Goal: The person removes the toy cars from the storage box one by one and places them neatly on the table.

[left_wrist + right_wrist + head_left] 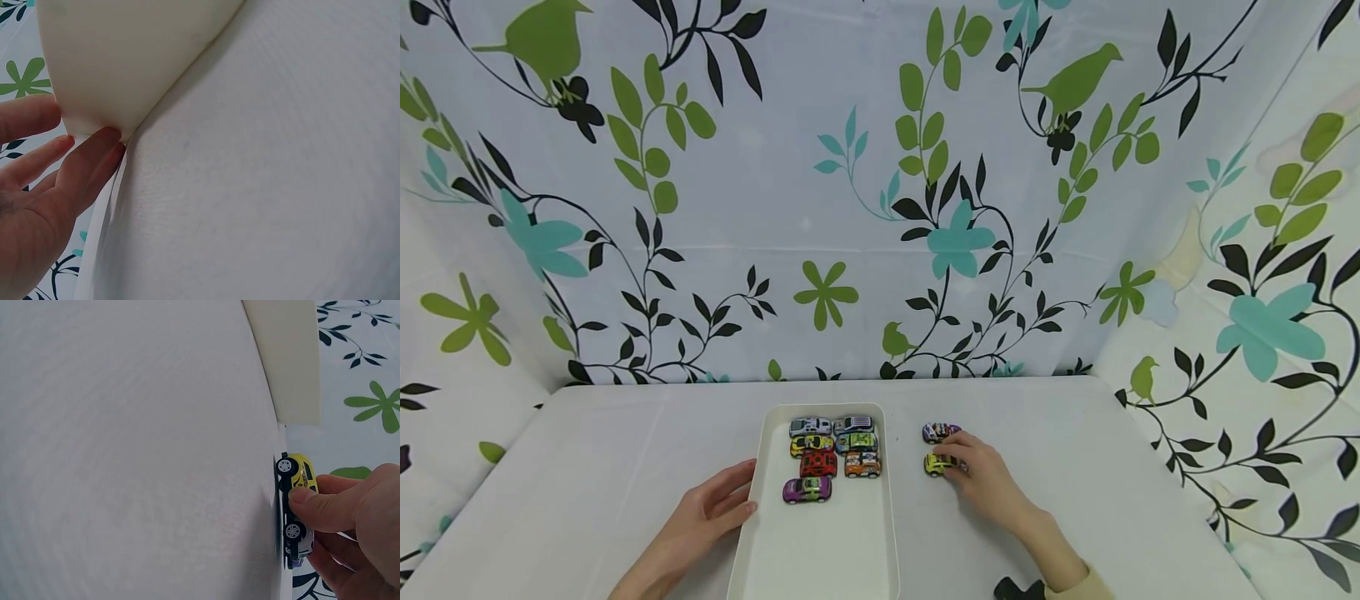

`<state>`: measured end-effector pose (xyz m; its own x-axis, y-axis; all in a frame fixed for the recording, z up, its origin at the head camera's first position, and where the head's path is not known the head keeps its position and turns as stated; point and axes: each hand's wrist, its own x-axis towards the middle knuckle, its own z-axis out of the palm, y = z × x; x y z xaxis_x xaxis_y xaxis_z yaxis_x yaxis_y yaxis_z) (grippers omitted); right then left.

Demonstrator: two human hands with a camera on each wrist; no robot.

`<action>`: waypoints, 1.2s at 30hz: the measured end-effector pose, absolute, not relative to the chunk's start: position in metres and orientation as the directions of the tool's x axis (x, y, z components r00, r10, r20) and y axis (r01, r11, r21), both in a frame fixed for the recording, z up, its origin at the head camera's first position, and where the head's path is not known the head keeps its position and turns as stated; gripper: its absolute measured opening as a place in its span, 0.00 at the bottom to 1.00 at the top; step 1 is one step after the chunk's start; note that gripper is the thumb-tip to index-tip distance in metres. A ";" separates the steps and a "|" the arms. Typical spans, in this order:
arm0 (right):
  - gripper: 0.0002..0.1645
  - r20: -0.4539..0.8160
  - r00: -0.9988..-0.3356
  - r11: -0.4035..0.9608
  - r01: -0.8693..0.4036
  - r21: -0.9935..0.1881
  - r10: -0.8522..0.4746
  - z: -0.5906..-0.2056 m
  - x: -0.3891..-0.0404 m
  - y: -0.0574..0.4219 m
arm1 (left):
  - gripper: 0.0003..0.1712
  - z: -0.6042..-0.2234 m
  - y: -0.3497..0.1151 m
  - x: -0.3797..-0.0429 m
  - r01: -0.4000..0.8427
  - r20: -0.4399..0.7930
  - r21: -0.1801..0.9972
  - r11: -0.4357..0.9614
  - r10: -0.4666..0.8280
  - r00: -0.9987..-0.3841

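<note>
My right hand point(988, 483) pinches a yellow toy car point(935, 464) on the white table, right of the tray. In the right wrist view, the thumb lies along the side of this yellow-and-white car point(303, 472). Just behind it is a purple-and-white toy car point(934, 432), partly covered by the fingers in the head view. My left hand point(703, 508) touches the left outer wall of the cream tray point(820, 554) with its fingertips. In the left wrist view, the fingers point(94, 150) rest at the tray's corner, fairly straight.
Several toy cars stand in two columns at the tray's far end, among them a red one point(817, 464), an orange one point(862, 465) and a purple one point(807, 490). A black object point(1018, 589) shows beside the right sleeve. Leaf-printed cloth point(850, 208) hangs behind the table.
</note>
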<state>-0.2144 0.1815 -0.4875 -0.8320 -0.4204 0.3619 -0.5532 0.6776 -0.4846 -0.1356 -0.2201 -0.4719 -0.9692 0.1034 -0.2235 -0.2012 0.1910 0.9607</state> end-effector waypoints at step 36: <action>0.21 0.374 -0.864 0.705 -0.495 -0.509 -0.337 -0.482 -0.223 0.181 | 0.40 -0.473 -0.223 -0.136 -0.177 -0.208 0.963 0.201 0.142 -0.968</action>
<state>-0.2228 0.1814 -0.4817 -0.8641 -0.3372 0.3738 -0.4949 0.7046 -0.5085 -0.1364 -0.2230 -0.4727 -0.9678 0.1425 -0.2077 -0.1772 0.2014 0.9634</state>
